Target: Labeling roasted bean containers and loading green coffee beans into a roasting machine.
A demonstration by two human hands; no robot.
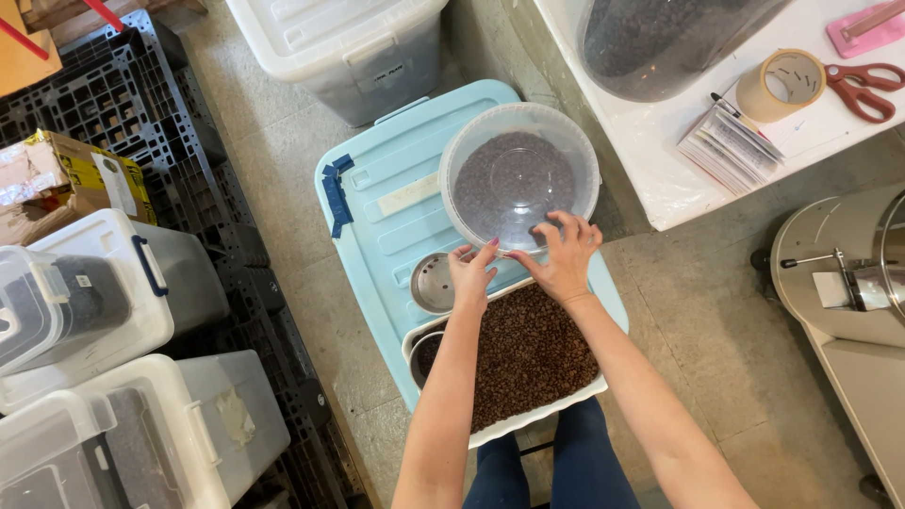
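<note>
Both hands, left hand (470,274) and right hand (562,253), are gripping the near rim of the clear round container (519,176) at frame centre, above the tray of beans (528,358).

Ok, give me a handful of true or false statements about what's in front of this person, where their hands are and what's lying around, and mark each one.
1. Both hands touch the clear round container. True: the left hand and right hand are at the near rim of the clear round container.
2. The white tray holds brown beans. True: the white tray is full of them.
3. The bin lid under the tray is red. False: the bin lid is light blue.
4. The scissors lie on the floor. False: the red scissors lie on the white table, beside the tape roll.
5. A small metal dish sits on the lid. True: the metal dish is by the left hand.
</note>
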